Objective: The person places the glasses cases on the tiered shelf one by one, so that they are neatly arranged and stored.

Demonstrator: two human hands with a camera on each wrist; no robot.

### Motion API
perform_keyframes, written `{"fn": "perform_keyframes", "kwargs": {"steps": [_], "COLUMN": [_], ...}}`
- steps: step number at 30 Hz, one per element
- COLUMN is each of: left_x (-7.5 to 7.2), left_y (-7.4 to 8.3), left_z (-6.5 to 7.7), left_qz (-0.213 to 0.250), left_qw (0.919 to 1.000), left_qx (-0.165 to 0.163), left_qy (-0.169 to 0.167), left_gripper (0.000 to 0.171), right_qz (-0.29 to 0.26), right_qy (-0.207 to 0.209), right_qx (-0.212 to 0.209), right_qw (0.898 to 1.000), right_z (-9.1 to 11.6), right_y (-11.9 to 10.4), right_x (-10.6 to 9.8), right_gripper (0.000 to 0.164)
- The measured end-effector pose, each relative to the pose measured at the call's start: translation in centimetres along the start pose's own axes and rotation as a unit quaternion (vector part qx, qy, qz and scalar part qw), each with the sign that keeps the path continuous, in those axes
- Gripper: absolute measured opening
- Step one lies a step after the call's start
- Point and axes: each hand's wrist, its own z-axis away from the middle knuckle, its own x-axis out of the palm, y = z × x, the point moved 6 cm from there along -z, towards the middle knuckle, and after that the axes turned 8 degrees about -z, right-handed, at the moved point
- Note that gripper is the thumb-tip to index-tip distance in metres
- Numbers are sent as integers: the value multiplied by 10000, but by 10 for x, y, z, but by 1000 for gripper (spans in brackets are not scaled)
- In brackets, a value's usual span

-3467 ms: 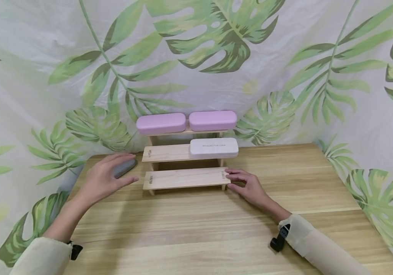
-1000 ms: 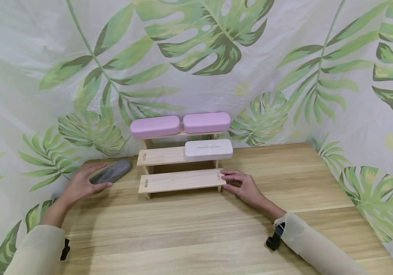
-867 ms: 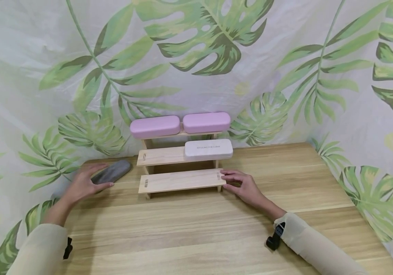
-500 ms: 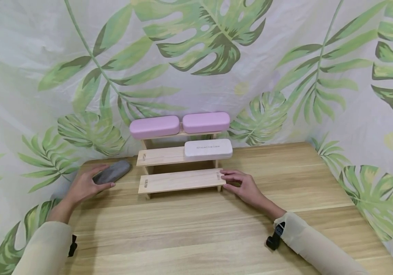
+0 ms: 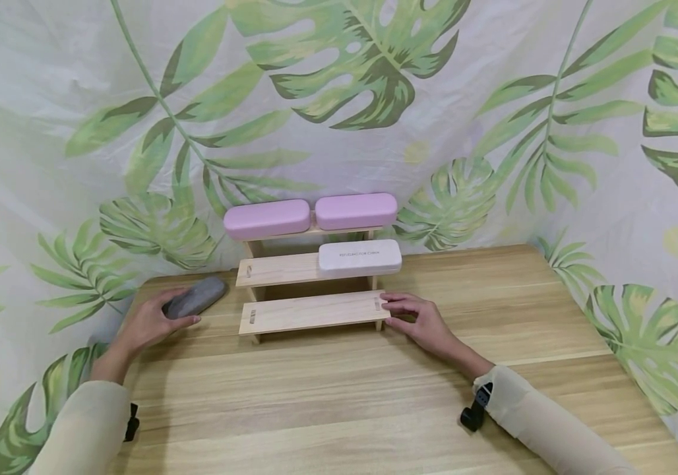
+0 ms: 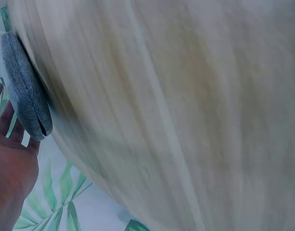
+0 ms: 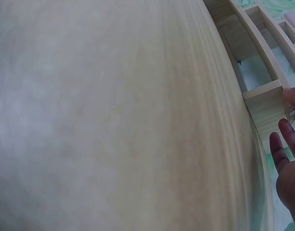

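My left hand (image 5: pixel 149 322) reaches round the left end of a grey glasses case (image 5: pixel 198 297) on the table. Its thumb lies apart from the case on the near side, and its fingers are partly hidden behind it. In the left wrist view, the case (image 6: pixel 26 86) looks fabric-covered, with a dark slit at one end. At the stepped wooden stand (image 5: pixel 315 313), my right hand (image 5: pixel 425 324) holds the right end of the lowest step, fingers over the end and thumb at the front corner. The right wrist view catches the hand (image 7: pixel 290 168) by the stand's side.
Two pink glasses cases (image 5: pixel 268 219) sit side by side on the top step. A white case (image 5: pixel 359 256) with printed lettering occupies the right half of the middle step. Behind the wood-grain table (image 5: pixel 339 396) hangs a leaf-patterned cloth (image 5: pixel 351 152).
Earlier my left hand drew back leftward from in front of the grey case; over the last second it has edged right, round the case's end. The case and right hand stay put.
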Motion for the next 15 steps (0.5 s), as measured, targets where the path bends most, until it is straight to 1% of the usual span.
{"fn": "perform_keyframes", "kwargs": {"steps": [4, 10, 15], "left_x": [3, 6, 7], "left_y": [0, 2, 2], "left_z": [-4, -10, -12], "left_qz": [80, 32, 55], "left_qw": [10000, 10000, 9997], "left_qx": [-10, -2, 140], "left_qy": [31, 63, 189], "left_gripper": [84, 81, 76], "right_qz": [-7, -37, 42], "right_qy": [7, 5, 1], "right_qx": [-58, -51, -90], "right_qw": [10000, 10000, 10000], "right_z": [0, 0, 0], "right_y": [1, 0, 1], "right_x": [-1, 0, -1], "right_gripper": [30, 30, 30]}}
